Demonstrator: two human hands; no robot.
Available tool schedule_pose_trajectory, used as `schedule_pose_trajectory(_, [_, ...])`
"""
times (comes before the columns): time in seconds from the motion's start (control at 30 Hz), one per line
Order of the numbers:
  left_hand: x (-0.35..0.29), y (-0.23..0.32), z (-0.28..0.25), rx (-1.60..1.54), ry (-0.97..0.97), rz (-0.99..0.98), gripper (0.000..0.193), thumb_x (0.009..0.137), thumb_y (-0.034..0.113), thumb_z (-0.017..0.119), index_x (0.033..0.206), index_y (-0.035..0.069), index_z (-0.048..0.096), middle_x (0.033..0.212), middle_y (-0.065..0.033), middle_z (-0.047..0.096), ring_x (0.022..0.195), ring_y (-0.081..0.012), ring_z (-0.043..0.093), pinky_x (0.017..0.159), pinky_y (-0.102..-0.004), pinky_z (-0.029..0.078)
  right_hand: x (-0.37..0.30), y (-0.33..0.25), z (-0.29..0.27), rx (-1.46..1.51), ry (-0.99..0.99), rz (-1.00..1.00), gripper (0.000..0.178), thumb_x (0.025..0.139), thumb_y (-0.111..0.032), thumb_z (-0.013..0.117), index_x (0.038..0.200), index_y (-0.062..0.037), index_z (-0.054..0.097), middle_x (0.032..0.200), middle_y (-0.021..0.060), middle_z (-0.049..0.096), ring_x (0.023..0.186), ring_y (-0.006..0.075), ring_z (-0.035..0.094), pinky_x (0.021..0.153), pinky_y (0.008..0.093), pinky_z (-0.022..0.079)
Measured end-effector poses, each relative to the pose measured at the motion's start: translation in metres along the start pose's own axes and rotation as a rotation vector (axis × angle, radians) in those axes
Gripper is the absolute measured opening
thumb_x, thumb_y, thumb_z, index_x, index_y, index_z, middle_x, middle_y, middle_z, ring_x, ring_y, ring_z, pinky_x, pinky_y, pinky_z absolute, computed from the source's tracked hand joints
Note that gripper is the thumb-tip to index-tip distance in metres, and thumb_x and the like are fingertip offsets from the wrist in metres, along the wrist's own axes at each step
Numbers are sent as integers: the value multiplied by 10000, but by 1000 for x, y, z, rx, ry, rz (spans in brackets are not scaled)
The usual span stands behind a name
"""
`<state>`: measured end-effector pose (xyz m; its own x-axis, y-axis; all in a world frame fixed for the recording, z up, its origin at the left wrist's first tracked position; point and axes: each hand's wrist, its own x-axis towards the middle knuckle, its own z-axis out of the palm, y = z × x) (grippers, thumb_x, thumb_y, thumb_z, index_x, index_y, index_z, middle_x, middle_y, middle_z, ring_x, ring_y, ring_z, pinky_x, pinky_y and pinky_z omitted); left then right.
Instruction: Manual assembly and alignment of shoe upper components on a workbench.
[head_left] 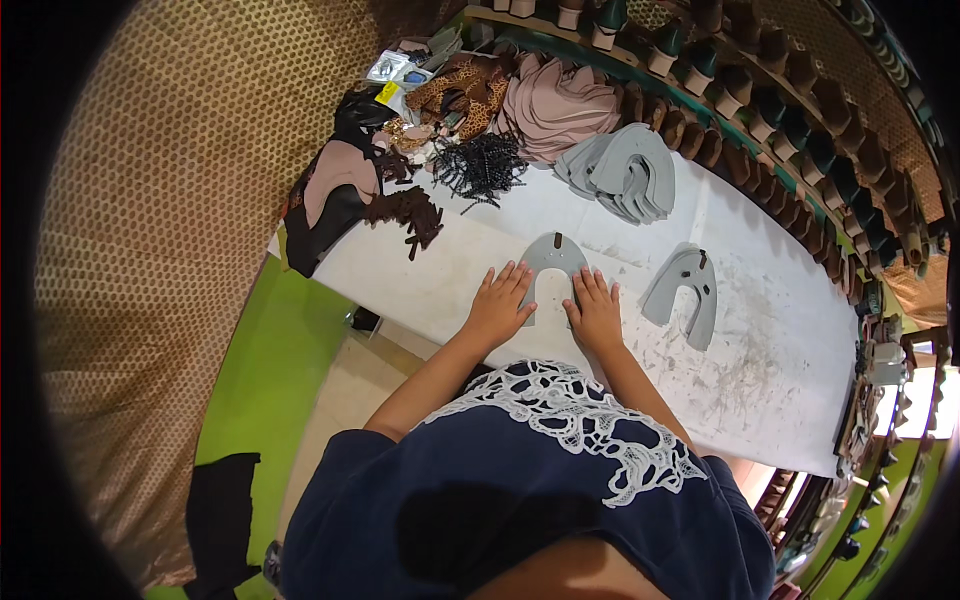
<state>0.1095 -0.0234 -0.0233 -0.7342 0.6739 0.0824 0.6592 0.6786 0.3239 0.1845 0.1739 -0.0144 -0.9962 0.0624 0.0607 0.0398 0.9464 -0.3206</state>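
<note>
A grey U-shaped shoe upper piece (553, 252) lies flat on the white-covered table in front of me, its curve pointing away. A small brown tab sits at the top of its curve. My left hand (501, 303) rests flat on the left leg of the piece, fingers stretched out. On the right leg lies my right hand (596, 308), its fingers also extended and apart. To the right is a small stack of similar grey upper pieces (703, 318) with a brown tab and dark bits on top.
Farther back lie a pile of grey pieces (640, 175), pink pieces (560, 105), black beaded trims (480, 165) and dark brown strips (408, 215). Racks of shoes (735, 90) line the far and right sides. The white table cover (770, 400) shows dark smudges.
</note>
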Motion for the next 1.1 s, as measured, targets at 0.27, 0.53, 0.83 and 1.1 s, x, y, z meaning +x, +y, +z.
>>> schedule_pose_trajectory(0.27, [3, -58, -58, 27, 256, -286, 228, 839, 213, 539, 993, 88, 652, 1290, -85, 478, 1256, -313, 364, 1063, -573, 160, 4, -23, -1, 133, 141, 59, 261, 823, -181, 549, 1068, -121, 611, 1224, 88, 521, 1224, 285, 412, 1067, 556, 167])
schedule_pose_trajectory(0.53, [24, -129, -71, 211, 343, -423, 141, 748, 222, 659, 869, 155, 686, 1322, -55, 461, 1319, -299, 269, 1047, -641, 8, 23, -47, 2, 130, 163, 40, 238, 802, -172, 573, 1032, -138, 621, 1197, 75, 537, 1198, 278, 444, 1038, 593, 200])
schedule_pose_trajectory(0.83, [22, -119, -76, 134, 342, -411, 49, 742, 172, 653, 717, 130, 647, 1306, -45, 483, 1319, -303, 274, 1045, -647, 14, 35, -47, -7, 135, 183, 55, 232, 798, -181, 589, 1020, -132, 633, 1185, 62, 542, 1180, 268, 460, 1015, 607, 228])
schedule_pose_trajectory(1.1, [14, -61, -82, -219, 414, -225, 83, 716, 213, 704, 717, 146, 653, 1303, -56, 480, 1315, -349, 245, 1050, -610, 30, 72, -75, -14, 380, 115, -91, 198, 799, -197, 629, 962, -92, 667, 1098, 89, 588, 1108, 289, 512, 977, 531, 328])
